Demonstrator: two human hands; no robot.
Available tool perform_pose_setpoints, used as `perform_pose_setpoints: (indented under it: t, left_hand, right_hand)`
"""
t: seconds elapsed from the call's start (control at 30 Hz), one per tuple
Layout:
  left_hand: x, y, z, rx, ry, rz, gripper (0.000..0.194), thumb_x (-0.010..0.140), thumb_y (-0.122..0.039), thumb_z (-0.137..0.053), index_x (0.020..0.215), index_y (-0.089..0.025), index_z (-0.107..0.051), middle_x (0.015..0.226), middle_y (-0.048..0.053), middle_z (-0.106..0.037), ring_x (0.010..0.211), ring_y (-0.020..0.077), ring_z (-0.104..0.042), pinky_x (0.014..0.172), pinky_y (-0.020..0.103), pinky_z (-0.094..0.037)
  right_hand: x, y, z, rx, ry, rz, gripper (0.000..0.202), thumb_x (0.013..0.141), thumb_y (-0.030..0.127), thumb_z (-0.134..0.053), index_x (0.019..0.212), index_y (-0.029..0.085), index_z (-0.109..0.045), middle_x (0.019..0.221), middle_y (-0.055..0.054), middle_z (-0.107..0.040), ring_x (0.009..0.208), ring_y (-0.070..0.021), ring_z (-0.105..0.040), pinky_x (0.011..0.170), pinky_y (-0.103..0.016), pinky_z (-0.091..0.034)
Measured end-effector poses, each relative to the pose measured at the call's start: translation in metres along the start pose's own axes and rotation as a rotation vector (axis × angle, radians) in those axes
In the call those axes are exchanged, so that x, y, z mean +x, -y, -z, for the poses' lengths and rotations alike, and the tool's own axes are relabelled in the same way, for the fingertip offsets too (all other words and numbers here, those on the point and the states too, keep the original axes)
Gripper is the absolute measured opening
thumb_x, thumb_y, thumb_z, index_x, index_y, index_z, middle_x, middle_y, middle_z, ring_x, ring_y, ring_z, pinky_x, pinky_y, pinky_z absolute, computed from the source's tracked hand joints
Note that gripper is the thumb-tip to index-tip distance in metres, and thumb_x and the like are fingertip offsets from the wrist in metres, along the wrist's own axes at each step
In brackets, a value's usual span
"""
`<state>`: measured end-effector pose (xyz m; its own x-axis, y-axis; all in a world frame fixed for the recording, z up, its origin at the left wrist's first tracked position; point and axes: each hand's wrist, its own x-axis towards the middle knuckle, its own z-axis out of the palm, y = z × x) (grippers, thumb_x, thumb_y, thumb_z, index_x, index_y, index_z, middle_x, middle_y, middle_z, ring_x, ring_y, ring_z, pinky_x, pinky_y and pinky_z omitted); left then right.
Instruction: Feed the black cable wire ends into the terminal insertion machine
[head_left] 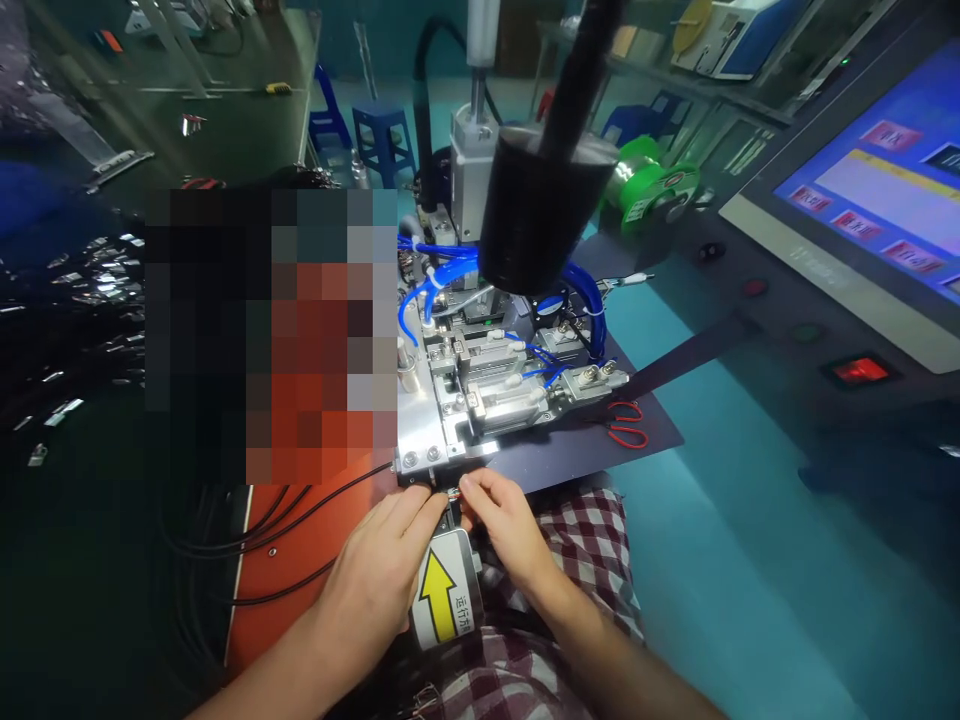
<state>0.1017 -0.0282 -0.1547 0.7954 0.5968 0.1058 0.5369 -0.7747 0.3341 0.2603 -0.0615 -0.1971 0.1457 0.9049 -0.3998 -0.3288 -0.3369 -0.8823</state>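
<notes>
At the front end of a metal machine [427,425] with pneumatic cylinders and blue air tubes, my two hands meet. My left hand [386,550] has its fingers bent and pressed together by a narrow metal track. Thumb and forefinger of my right hand [504,520] pinch close beside it. Between the fingertips shows a tiny shiny piece [452,494], too small to name. Just below lies a metal cover [448,590] with a yellow arrow label. Part of the track is hidden by my fingers.
Red-handled scissors [628,436] lie on the grey plate right of the machine. A black suction funnel [544,205] hangs above, near a green wire spool [649,185]. A touchscreen panel [862,210] stands at right. Black cables [300,530] cross the orange surface at left.
</notes>
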Motion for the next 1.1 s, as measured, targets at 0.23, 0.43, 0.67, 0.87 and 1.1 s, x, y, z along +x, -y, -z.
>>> perform_pose_setpoints:
  t: [0.23, 0.43, 0.67, 0.87, 1.1]
  left_hand:
    - [0.006, -0.008, 0.000, -0.018, 0.039, 0.126, 0.036, 0.085, -0.004, -0.035, 0.112, -0.011, -0.058, 0.094, 0.011, -0.058, 0.082, 0.0238, -0.055, 0.070, 0.039, -0.053]
    - [-0.049, -0.014, 0.002, -0.021, -0.170, 0.384, 0.038, 0.091, -0.015, -0.033, 0.127, -0.017, -0.046, 0.111, 0.011, -0.052, 0.101, 0.0202, -0.054, 0.084, 0.032, -0.052]
    - [-0.088, -0.022, -0.005, 0.360, -0.152, 0.463, 0.050, 0.090, -0.031, -0.039, 0.139, -0.021, -0.033, 0.120, 0.013, -0.050, 0.109, 0.0292, -0.051, 0.082, 0.043, -0.053]
    - [-0.077, -0.010, -0.001, 0.424, -0.149, 0.434, 0.045, 0.091, -0.031, -0.038, 0.134, -0.018, -0.041, 0.124, 0.014, -0.051, 0.112, 0.0293, -0.052, 0.084, 0.041, -0.052]
    - [-0.078, -0.007, -0.003, 0.404, -0.167, 0.427, 0.045, 0.090, -0.028, -0.039, 0.134, -0.016, -0.043, 0.126, 0.015, -0.051, 0.113, 0.0298, -0.052, 0.085, 0.043, -0.052]
  right_hand:
    - [-0.003, -0.004, -0.004, -0.076, -0.017, 0.063, 0.026, 0.083, 0.042, -0.055, 0.072, 0.018, -0.051, 0.053, 0.006, -0.048, 0.048, -0.0100, -0.042, 0.049, -0.023, -0.033]
    - [-0.004, -0.007, -0.002, -0.038, 0.041, 0.040, 0.027, 0.084, 0.042, -0.054, 0.071, 0.018, -0.051, 0.051, 0.006, -0.046, 0.049, -0.0100, -0.040, 0.051, -0.024, -0.032]
    - [-0.003, -0.007, -0.001, -0.033, 0.059, 0.056, 0.030, 0.081, 0.045, -0.057, 0.070, 0.018, -0.051, 0.051, 0.006, -0.046, 0.049, -0.0106, -0.040, 0.051, -0.024, -0.032]
    - [-0.004, -0.002, -0.002, -0.042, 0.050, 0.066, 0.032, 0.080, 0.046, -0.059, 0.067, 0.018, -0.051, 0.052, 0.006, -0.046, 0.050, -0.0109, -0.040, 0.053, -0.024, -0.032]
    - [-0.008, -0.002, 0.004, 0.015, 0.000, 0.037, 0.039, 0.079, 0.054, -0.057, 0.072, 0.015, -0.058, 0.064, 0.003, -0.051, 0.051, -0.0099, -0.045, 0.052, -0.024, -0.034]
